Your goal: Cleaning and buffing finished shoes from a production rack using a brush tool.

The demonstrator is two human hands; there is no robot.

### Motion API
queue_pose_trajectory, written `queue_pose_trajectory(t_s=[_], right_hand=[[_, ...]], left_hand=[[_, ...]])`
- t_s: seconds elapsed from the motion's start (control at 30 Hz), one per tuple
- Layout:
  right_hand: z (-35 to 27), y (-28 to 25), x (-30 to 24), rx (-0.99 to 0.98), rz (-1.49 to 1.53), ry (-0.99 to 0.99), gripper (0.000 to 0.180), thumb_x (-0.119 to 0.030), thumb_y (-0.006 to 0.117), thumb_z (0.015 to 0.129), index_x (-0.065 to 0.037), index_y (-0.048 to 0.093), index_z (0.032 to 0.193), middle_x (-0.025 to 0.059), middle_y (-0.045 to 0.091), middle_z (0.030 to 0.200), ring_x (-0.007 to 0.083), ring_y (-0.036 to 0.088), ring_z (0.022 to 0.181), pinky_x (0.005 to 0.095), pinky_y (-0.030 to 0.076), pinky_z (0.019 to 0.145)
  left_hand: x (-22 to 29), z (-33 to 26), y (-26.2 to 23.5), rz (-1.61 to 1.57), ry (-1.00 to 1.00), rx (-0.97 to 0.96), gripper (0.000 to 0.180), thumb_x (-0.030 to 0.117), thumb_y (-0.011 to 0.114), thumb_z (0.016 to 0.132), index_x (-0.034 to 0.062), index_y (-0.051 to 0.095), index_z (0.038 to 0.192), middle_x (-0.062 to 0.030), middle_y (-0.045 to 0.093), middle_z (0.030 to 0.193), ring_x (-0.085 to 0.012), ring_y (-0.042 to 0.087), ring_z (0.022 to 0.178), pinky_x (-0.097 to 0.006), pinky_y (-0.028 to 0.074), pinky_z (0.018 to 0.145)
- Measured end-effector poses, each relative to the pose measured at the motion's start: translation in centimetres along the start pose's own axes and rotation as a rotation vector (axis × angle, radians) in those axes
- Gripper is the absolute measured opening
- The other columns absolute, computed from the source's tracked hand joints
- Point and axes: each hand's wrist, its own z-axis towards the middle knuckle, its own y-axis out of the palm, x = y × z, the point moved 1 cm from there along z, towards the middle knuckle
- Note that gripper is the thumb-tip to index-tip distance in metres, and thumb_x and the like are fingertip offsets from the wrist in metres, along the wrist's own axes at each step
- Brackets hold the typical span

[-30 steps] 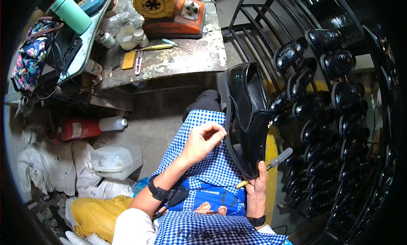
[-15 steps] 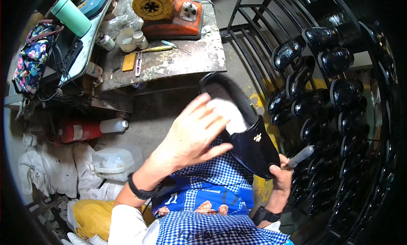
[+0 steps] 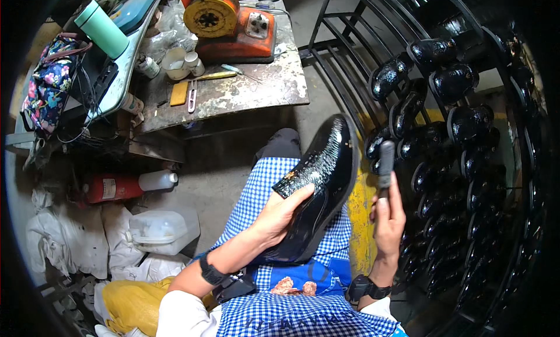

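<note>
"Since your left hand point(image 3: 275, 219) has taken over the glossy, black, crinkled-looking shoe point(image 3: 326, 173), how do your fingers stand?"

"Your left fingers are clamped on it near its ankle end: the thumb lies over the upper, the others are mostly hidden beneath. Your right hand point(image 3: 389, 229) has come off the shoe, and its fingers are wrapped round a slim hand tool with a blunt-looking grey end point(image 3: 387, 153). You hold that upright, just beside the shoe and apart from it."

"What differs from a second ago?"

"Then your right hand held the toe and the tool together, while your left was near the side with no clear grip. You have also turned the shoe: its toe points away from you and its upper shows."

"And what does that mean for your work?"

"As I judge it, your left hand now bears the shoe alone, leaving your right free to steer the tool."

"Where is the shoe?"

"Over your lap, above the blue-and-white checked cloth apron point(image 3: 245, 191); whether it rests there, I cannot tell."

"And farther out?"

"On your right, a black metal rack point(image 3: 322, 16) carries rows of glossy black shoes point(image 3: 455, 83). Ahead to your left, the worn, blotchy tabletop point(image 3: 256, 95) bears an orange machine with a round yellow wheel point(image 3: 236, 48) and a flat yellow block point(image 3: 179, 94)."
</note>
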Motion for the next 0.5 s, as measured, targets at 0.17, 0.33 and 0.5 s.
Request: queue_pose_trajectory(t_s=[0.17, 0.33, 0.5], right_hand=[[-0.9, 2.7, 0.3, -0.013, -0.153, -0.201, 0.041, -0.001, 0.052, 0.083, 0.003, 0.046, 0.123, 0.016, 0.059, 0.095, 0.0191, 0.058, 0.081, 0.0268, 0.044, 0.073], [-2.6, 3.2, 2.1, -0.08, -0.376, -0.375, 0.036, 0.005, 0.058, 0.076, 0.002, 0.056, 0.112, 0.0166, 0.058, 0.078, 0.0277, 0.058, 0.064, 0.0313, 0.046, 0.06], [0.6, 3.0, 2.8, 0.089, -0.512, -0.387, 0.038, 0.006, 0.055, 0.077, -0.001, 0.055, 0.114, 0.0152, 0.054, 0.072, 0.0286, 0.054, 0.058, 0.0341, 0.044, 0.054]], left_hand=[[-4.1, 3.6, -1.8, -0.045, 0.183, 0.109, 0.03, 0.015, 0.05, 0.089, 0.0013, 0.049, 0.116, -0.0059, 0.057, 0.107, -0.0144, 0.056, 0.093, -0.027, 0.046, 0.082], [-4.2, 3.9, -2.2, -0.267, 0.073, -0.058, 0.036, 0.027, 0.039, 0.094, 0.0021, 0.046, 0.119, -0.0086, 0.057, 0.11, -0.0165, 0.055, 0.1, -0.03, 0.043, 0.089], [-4.6, 4.2, -2.4, -0.313, 0.049, -0.139, 0.04, 0.03, 0.033, 0.095, 0.002, 0.044, 0.122, -0.0087, 0.054, 0.116, -0.0176, 0.053, 0.104, -0.032, 0.04, 0.094]])
